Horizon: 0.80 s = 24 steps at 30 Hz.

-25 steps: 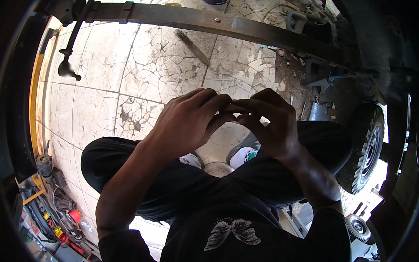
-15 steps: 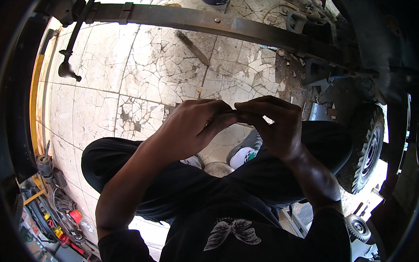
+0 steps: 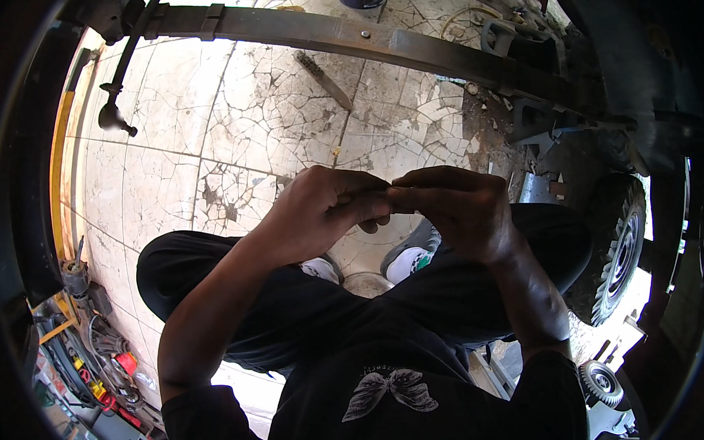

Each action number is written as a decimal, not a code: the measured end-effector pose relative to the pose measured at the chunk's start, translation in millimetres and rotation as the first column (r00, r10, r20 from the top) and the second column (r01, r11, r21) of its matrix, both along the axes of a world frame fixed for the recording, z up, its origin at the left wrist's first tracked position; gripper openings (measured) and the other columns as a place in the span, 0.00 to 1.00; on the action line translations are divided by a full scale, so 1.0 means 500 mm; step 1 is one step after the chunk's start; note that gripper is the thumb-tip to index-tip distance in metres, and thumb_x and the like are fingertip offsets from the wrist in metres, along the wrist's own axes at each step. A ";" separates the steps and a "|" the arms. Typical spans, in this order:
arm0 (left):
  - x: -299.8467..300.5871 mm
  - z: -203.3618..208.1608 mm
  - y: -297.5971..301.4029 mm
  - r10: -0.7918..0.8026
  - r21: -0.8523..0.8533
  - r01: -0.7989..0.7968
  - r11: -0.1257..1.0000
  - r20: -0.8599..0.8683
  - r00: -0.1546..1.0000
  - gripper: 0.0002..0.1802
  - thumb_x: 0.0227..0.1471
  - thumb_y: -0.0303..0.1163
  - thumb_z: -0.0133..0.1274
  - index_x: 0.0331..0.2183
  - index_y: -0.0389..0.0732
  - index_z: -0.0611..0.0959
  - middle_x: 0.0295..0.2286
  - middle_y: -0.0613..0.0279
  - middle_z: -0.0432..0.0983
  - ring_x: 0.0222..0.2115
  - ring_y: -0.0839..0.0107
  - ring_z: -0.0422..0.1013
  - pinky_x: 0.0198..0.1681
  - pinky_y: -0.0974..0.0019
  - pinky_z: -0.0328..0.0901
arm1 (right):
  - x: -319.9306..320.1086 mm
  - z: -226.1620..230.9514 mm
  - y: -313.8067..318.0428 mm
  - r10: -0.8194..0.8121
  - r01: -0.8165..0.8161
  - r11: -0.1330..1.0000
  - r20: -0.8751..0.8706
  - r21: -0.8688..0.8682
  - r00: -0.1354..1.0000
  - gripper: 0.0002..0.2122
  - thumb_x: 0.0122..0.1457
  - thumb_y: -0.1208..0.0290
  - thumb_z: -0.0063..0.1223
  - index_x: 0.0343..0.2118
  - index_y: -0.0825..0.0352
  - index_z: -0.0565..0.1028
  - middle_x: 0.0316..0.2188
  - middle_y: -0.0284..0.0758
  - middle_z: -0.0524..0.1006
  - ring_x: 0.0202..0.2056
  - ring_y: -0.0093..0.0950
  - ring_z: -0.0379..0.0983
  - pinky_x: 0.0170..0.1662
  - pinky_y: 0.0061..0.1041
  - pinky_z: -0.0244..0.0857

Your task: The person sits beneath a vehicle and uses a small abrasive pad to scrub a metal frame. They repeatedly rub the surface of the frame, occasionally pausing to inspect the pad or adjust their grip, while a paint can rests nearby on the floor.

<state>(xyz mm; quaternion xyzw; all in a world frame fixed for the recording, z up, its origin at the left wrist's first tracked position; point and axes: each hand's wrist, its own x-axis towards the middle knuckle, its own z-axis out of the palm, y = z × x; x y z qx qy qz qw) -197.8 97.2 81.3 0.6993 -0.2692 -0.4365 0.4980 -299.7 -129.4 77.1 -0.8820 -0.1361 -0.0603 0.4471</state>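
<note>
Cracked tile floor (image 3: 246,131) under leaf spring (image 3: 389,43) | your left hand (image 3: 321,211) and right hand (image 3: 453,212) meet above lap, fingertips pinching a small part (image 3: 389,196), mostly hidden | held close, probably for inspection.

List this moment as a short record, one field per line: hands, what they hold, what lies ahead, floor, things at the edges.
Left hand: left hand raised in front of the body, fingertips meeting the other hand.
Right hand: right hand curled, fingertips against the left.
Held item: a small thin piece pinched between them; too hidden to tell what it is.
Ahead: long rusty metal beam across the top.
Floor: cracked pale tiles; a wire brush lies on them.
Right edge: tyred wheel.
Lower left: tool clutter.
</note>
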 end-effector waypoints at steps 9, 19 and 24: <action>-0.011 0.002 0.000 0.019 -0.088 -0.019 0.996 -0.007 1.000 0.12 0.64 0.27 0.54 0.44 0.30 0.85 0.30 0.54 0.87 0.31 0.68 0.84 0.40 0.67 0.75 | 0.001 0.000 -0.008 0.045 -0.041 0.998 0.128 -0.037 0.991 0.11 0.58 0.81 0.63 0.42 0.63 0.86 0.38 0.39 0.86 0.38 0.32 0.86 0.41 0.27 0.83; -0.013 -0.013 0.000 0.051 -0.167 -0.006 0.986 0.268 0.962 0.10 0.66 0.24 0.51 0.42 0.31 0.86 0.30 0.52 0.86 0.30 0.64 0.84 0.36 0.67 0.76 | 0.004 0.008 0.009 -0.053 0.119 0.964 -0.266 0.238 0.963 0.09 0.59 0.81 0.64 0.43 0.69 0.84 0.38 0.41 0.86 0.39 0.31 0.86 0.42 0.28 0.81; -0.017 -0.012 -0.012 0.132 -0.139 -0.096 0.986 0.277 0.952 0.09 0.65 0.23 0.53 0.43 0.31 0.84 0.30 0.51 0.86 0.32 0.65 0.85 0.35 0.67 0.77 | 0.006 0.018 0.013 -0.118 0.234 0.930 -0.375 0.282 0.919 0.08 0.62 0.79 0.62 0.44 0.72 0.83 0.37 0.42 0.86 0.37 0.28 0.86 0.41 0.27 0.81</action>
